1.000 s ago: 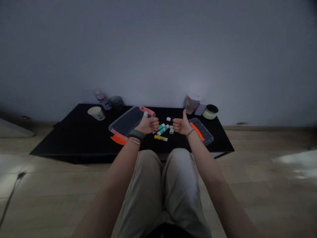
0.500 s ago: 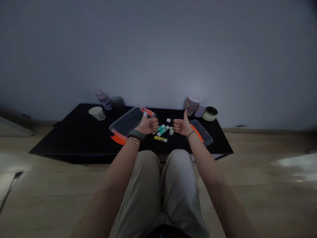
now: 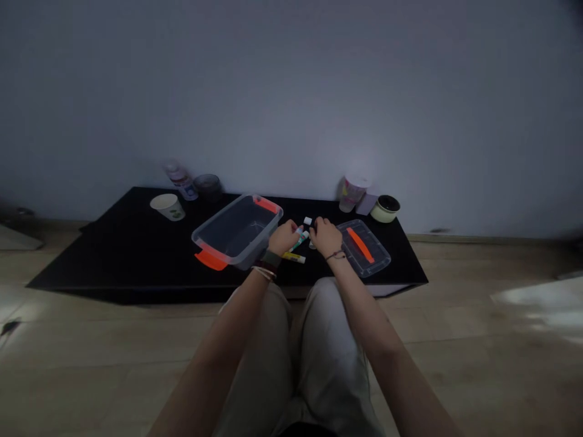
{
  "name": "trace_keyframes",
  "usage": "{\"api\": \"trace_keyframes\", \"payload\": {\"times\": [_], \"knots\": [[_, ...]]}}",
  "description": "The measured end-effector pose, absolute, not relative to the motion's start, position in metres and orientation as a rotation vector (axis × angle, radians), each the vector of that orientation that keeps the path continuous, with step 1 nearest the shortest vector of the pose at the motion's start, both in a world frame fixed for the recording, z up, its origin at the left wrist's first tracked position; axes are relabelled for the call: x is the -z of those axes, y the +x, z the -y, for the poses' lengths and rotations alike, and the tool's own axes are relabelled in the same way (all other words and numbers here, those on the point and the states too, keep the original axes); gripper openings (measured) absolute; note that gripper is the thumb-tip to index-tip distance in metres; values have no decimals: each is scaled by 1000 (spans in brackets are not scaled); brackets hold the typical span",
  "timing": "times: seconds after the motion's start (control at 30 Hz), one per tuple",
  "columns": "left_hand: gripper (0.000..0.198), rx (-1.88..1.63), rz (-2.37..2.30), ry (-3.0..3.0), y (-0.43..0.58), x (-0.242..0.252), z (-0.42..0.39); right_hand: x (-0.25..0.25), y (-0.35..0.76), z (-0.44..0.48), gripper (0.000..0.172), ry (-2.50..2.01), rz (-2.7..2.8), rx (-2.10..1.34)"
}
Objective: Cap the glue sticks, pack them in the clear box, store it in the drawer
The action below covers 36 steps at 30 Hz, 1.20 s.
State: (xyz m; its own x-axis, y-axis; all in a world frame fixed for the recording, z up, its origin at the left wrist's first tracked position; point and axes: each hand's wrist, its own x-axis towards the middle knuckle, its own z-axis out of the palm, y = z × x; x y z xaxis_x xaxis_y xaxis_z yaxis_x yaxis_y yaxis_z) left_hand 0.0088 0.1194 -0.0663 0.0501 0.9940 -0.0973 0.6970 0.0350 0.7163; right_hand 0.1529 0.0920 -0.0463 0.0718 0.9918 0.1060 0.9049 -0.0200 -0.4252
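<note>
Dim light, head view only. Both hands are down at the middle of the low black table (image 3: 136, 261), a little back from its near edge. The left hand (image 3: 283, 238) is curled over a green glue stick (image 3: 301, 239), fingertips on or just at it; I cannot tell if it pinches. The right hand (image 3: 326, 237) is close beside it, knuckles up and fingers hidden, so its grip is also unreadable. A yellow glue stick (image 3: 294, 258) lies loose below the left hand, nearest the near edge.

Risks, as I judge them: the sticks are round, and a wrist brushing the yellow one could roll it off that edge. The white cap (image 3: 308, 221) is small and easily flicked away. The left forearm sits just beside the clear bin (image 3: 252, 247) and could shove it.

Count: glue sticks, two plain, maybe a third under the left hand; caps, one sure, maybe another half hidden. One bin, one lid (image 3: 371, 261) toward the right edge. Along the far edge: one paper cup (image 3: 168, 206), one bottle (image 3: 181, 180), one dark jar (image 3: 207, 184), one pink cup (image 3: 352, 192), one round tin (image 3: 385, 209).
</note>
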Motion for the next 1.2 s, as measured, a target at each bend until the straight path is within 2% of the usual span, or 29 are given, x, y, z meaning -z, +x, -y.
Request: {"api": "trace_keyframes", "payload": {"times": [0.07,0.2,0.57,0.77,1.03,1.2], "knots": [[22,-509,-1738,1811,10,76,-118,49,152,-93,26,-2182,2047,-207],[23,-438,-1721,1837,10,93,-118,55,150,-108,31,-2365,2239,-408],[18,-457,-1668,1837,3,102,-115,80,145,-122,33,-2325,2349,-485],[21,-793,-1489,1445,10,111,-119,72,147,-112,32,-2030,2187,-604],[34,-856,-1305,1111,16,114,-123,86,160,-118,44,-1513,1951,-822],[28,-959,-1343,957,16,110,-123,87,178,-124,37,-1991,1939,-498]]}}
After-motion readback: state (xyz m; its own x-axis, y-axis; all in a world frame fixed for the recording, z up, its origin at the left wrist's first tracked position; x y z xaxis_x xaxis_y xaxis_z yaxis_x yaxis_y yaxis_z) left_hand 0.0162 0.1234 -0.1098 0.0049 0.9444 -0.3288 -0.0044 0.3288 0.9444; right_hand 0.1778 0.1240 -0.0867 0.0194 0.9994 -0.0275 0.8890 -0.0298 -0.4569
